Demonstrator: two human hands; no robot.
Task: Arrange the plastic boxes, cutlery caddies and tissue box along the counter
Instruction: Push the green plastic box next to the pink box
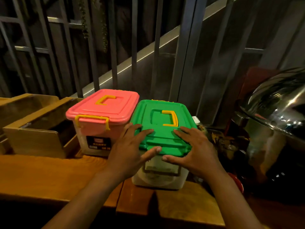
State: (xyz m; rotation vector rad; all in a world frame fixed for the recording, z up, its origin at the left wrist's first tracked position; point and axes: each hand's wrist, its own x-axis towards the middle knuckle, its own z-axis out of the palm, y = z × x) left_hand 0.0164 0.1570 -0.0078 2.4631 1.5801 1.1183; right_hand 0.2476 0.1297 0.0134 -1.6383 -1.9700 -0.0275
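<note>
Green-lidded box [162, 123]: closed, contents unseen; pressed by left hand [130, 147] and right hand [193, 149], fingers spread flat.
Pink-lidded box [103, 111]: latched, touching alongside.

Two boxes [102, 119] [162, 142] side by side, caddy [38, 134] left.

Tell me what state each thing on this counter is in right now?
Pink-lidded box: lid on, front yellow latch down.
Green-lidded box: lid on, beside the pink one, handle lying flat.
Left hand: open, fingers spread on the green lid.
Right hand: open, resting on the green lid.
Wooden caddy: upright; contents too dark to tell.
</note>
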